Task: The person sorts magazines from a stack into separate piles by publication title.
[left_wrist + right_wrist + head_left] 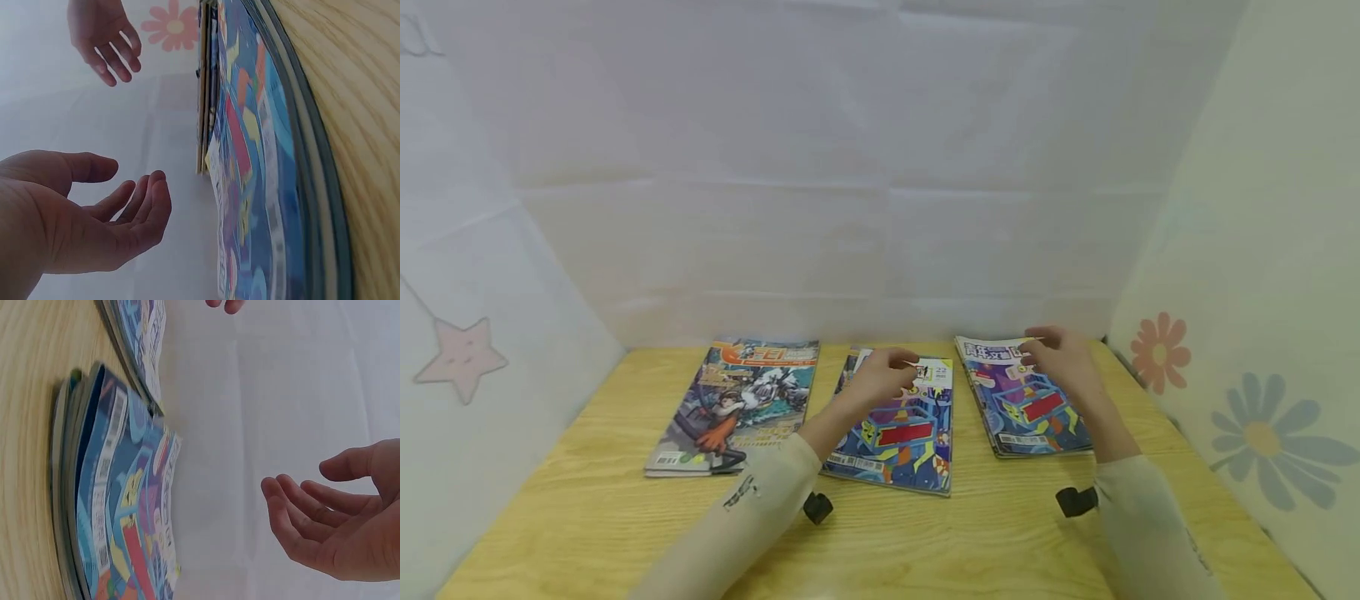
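Note:
My left hand hovers over the middle stack of magazines, its fingers loosely bent and apart from the cover. Above the right-hand stack of magazines is my right hand, also relaxed and holding nothing. Both of these stacks have blue covers with a red panel. In the left wrist view, a gap shows between the left hand and the blue magazine. The right wrist view likewise has the right hand clear of its stack. Part of each stack is hidden behind the hands.
A third stack of magazines, with a comic figure and orange title, lies at the left of the wooden table. White sheeting stands behind the table, and sheets with a star and flowers flank its sides.

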The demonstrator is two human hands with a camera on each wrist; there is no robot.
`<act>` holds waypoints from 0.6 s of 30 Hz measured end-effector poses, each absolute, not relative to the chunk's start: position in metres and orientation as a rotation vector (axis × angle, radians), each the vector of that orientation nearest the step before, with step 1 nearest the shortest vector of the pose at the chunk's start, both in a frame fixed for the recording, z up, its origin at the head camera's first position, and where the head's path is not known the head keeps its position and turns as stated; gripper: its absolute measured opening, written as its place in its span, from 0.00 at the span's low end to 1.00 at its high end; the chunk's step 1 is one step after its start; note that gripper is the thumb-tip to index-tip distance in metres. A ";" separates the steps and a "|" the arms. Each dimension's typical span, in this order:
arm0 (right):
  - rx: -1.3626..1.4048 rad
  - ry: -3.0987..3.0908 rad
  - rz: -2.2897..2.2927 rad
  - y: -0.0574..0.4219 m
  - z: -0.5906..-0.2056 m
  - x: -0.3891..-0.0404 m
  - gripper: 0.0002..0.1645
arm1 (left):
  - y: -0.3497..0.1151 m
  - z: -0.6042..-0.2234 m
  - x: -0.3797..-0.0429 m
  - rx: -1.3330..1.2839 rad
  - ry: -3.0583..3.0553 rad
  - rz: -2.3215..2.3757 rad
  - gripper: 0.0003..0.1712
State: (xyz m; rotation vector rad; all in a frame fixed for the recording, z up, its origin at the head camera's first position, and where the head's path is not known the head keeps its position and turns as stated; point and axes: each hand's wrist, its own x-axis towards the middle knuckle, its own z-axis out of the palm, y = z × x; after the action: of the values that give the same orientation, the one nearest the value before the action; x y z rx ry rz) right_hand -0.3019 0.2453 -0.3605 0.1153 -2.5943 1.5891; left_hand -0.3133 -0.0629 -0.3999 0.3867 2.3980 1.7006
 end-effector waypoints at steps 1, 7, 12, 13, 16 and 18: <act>0.139 -2.610 1.580 0.242 -0.358 -0.300 0.29 | -0.068 -0.399 -0.313 0.379 2.419 1.694 0.21; 0.250 -2.724 1.555 0.219 -0.359 -0.296 0.32 | -0.092 -0.397 -0.306 0.321 2.537 1.642 0.21; 0.274 -2.795 1.630 0.202 -0.374 -0.296 0.34 | -0.108 -0.403 -0.304 0.241 2.540 1.646 0.20; 0.274 -2.797 1.652 0.198 -0.378 -0.297 0.33 | -0.111 -0.404 -0.304 0.222 2.538 1.647 0.20; 0.287 -2.811 1.693 0.187 -0.386 -0.296 0.32 | -0.118 -0.409 -0.305 0.173 2.564 1.612 0.21; 0.296 -2.823 1.712 0.181 -0.390 -0.295 0.31 | -0.122 -0.411 -0.305 0.159 2.582 1.590 0.22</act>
State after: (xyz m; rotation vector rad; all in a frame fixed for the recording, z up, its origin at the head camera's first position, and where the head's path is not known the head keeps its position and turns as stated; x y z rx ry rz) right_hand -0.2953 0.1807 -0.3900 0.2961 -2.8226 1.7118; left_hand -0.3046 -0.1221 -0.4107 0.1586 2.5816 1.5904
